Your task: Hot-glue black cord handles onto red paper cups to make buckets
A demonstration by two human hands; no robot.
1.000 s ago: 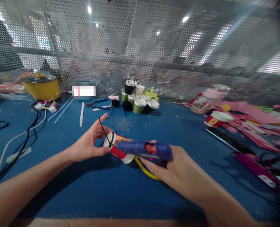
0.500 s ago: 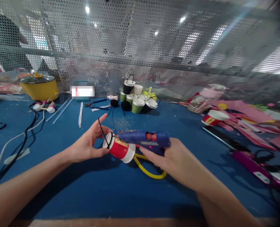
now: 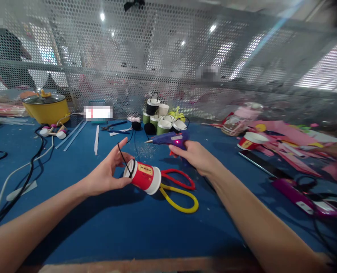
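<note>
My left hand grips a red paper cup with white ends, tilted on its side low over the blue table. A black cord loops over my raised index finger and runs down across the cup's left end. From the cup's right end stick out a red loop and a yellow loop. In my right hand is a blue hot glue gun, its metal nozzle pointing left and a small red light glowing. The gun is apart from the cup, beyond it and to the right.
Small white, green and black cups are stacked by the mesh panel, beside black yarn balls and pliers. At left stand a yellow pot and cables. At right lie a phone, a purple power strip and pink scraps.
My right hand has drawn the glue gun away from the cup, farther up the table, uncovering the red loop. My left hand still holds the cup in nearly the same place.
</note>
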